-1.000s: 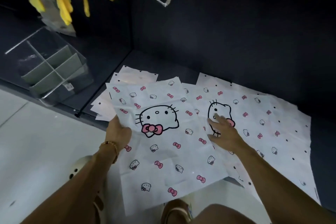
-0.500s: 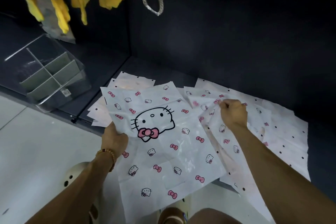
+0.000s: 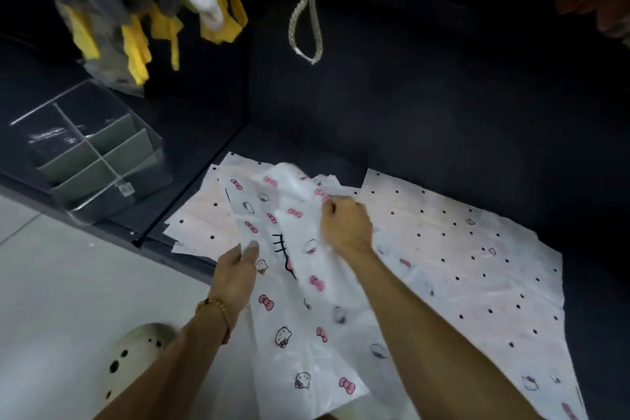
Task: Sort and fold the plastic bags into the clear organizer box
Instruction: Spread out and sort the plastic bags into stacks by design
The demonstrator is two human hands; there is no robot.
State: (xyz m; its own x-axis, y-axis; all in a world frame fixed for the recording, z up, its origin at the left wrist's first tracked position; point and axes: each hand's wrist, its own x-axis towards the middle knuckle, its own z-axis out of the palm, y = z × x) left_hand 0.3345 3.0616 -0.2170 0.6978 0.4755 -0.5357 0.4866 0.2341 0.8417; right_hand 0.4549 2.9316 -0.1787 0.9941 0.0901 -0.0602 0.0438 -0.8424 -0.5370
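A white plastic bag printed with cat faces and pink bows lies on top of a pile on the dark shelf. My right hand is closed on a second printed bag and holds it bunched over the first one. My left hand pinches the left edge of the top bag. Under them lie pale bags with black dots, spread flat to the right. The clear organizer box with divided compartments stands at the left on the shelf, apart from both hands.
Yellow and grey items in plastic hang above the organizer. A braided rope loop dangles at the top centre. A dark back wall closes the shelf. The shelf's front edge meets a pale floor, where a beige perforated shoe shows.
My right hand has gathered the right-hand printed bag and pulled it left, over the bag with the big cat face. That bag is now folded narrower. My left hand still holds its left edge.
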